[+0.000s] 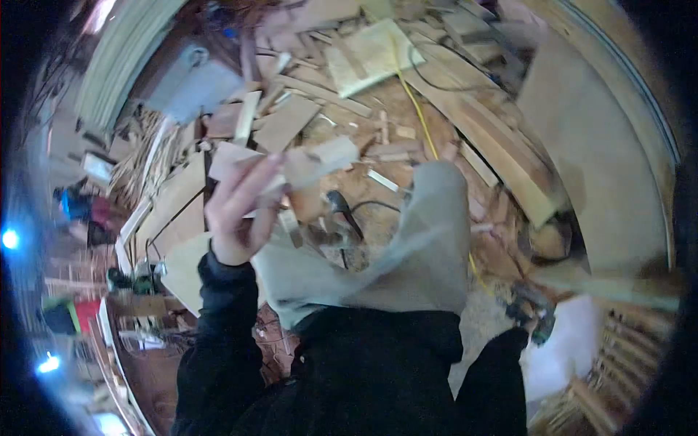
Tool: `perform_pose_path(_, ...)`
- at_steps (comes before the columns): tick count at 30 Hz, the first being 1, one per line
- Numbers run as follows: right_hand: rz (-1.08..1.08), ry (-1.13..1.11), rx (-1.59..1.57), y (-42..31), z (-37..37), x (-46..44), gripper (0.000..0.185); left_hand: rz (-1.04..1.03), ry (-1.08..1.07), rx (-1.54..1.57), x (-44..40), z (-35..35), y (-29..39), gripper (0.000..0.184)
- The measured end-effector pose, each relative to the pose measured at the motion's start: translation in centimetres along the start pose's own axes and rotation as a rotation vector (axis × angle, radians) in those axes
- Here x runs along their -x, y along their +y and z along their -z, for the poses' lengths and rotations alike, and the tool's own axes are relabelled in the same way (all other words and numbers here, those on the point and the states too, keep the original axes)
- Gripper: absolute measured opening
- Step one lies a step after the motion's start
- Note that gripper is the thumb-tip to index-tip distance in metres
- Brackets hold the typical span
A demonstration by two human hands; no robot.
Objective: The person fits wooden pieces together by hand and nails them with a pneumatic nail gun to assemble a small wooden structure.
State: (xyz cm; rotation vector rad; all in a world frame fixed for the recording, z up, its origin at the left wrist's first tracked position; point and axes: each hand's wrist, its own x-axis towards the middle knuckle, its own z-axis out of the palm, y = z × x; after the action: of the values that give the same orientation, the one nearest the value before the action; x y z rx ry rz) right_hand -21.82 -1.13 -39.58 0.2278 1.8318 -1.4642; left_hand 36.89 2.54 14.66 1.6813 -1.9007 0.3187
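Note:
My left hand (243, 207) is raised in front of my left knee, its fingers bent around a pale flat wood piece (327, 160). Motion blurs the wood piece, so its exact outline is unclear. Beyond and below it, between my knees, a dark tool (342, 211) with a black cord lies on the dusty floor. My right arm (498, 367) hangs at my side in a black sleeve; the right hand itself does not show.
Wood offcuts (287, 127) litter the floor ahead, with a pale square board (374, 58) among them. A yellow cord (418, 109) runs toward my right knee. Long timber (502, 145) and a large panel (589, 131) lie to the right, near a power tool (534, 312).

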Motion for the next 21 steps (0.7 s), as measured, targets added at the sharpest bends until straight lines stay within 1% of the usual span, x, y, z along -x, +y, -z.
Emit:
perform_pose_path(2, 0.033, 0.009, -0.085, 0.3, 0.1, 2.1, 0.025, 0.031, 0.012, 0.027, 0.1, -0.1, -0.8, 0.042)
perform_pose_path(3, 0.052, -0.012, -0.128, 0.5, 0.8, 3.4, 0.023, 0.020, 0.054, 0.024, 1.1, 0.0, -1.3, 0.040)
perform_pose_path(4, 0.151, -0.031, -0.070, 1.2, 1.5, 2.6, 0.024, 0.023, 0.065, 0.026, 1.2, 0.1, -1.7, 0.040)
perform_pose_path(6, 0.041, -0.271, -0.264, 1.9, 2.9, 3.3, 0.024, -0.005, 0.092, 0.037, 1.4, 0.2, -2.4, 0.038)
perform_pose_path(8, 0.027, -0.309, -0.266, -1.3, 0.9, 13.6, 0.026, 0.013, 0.122, 0.041, 2.4, 0.4, -3.3, 0.037)
perform_pose_path(9, 0.116, -0.225, -0.239, -1.7, 0.6, 15.6, 0.028, -0.014, 0.123, 0.058, 2.8, 0.5, -3.7, 0.037)
perform_pose_path(10, 0.129, -0.226, -0.243, -2.8, 0.1, 18.9, 0.028, -0.043, 0.125, 0.077, 3.2, 0.4, -4.1, 0.037)
perform_pose_path(11, 0.238, -0.237, -0.165, -4.4, -0.6, 22.8, 0.028, -0.052, 0.145, 0.072, 3.8, 0.3, -4.6, 0.037)
perform_pose_path(12, 0.349, -0.247, -0.087, -5.7, -1.3, 25.5, 0.028, -0.051, 0.159, 0.084, 4.1, 0.4, -5.0, 0.037)
perform_pose_path(14, 0.393, -0.275, -0.070, -7.8, -1.8, 27.3, 0.026, -0.074, 0.185, 0.091, 5.0, 0.4, -5.5, 0.037)
perform_pose_path(15, 0.540, -0.431, 0.181, -9.3, -1.8, 28.1, 0.025, -0.057, 0.184, 0.084, 5.3, 0.6, -5.5, 0.038)
perform_pose_path(17, 0.630, -0.799, 0.126, -12.1, -4.3, 30.7, 0.022, -0.051, 0.209, 0.079, 6.1, 0.6, -5.7, 0.038)
perform_pose_path(18, 0.809, -0.774, 0.227, -13.7, -6.0, 33.1, 0.024, -0.053, 0.221, 0.058, 6.5, 0.7, -5.9, 0.038)
perform_pose_path(20, 0.874, -0.933, 0.276, -16.8, -8.5, 36.5, 0.023, -0.022, 0.266, 0.071, 7.3, 0.7, -6.2, 0.038)
perform_pose_path(21, 0.891, -0.956, 0.291, -18.3, -10.0, 38.9, 0.023, 0.026, 0.283, 0.087, 7.8, 1.0, -6.3, 0.038)
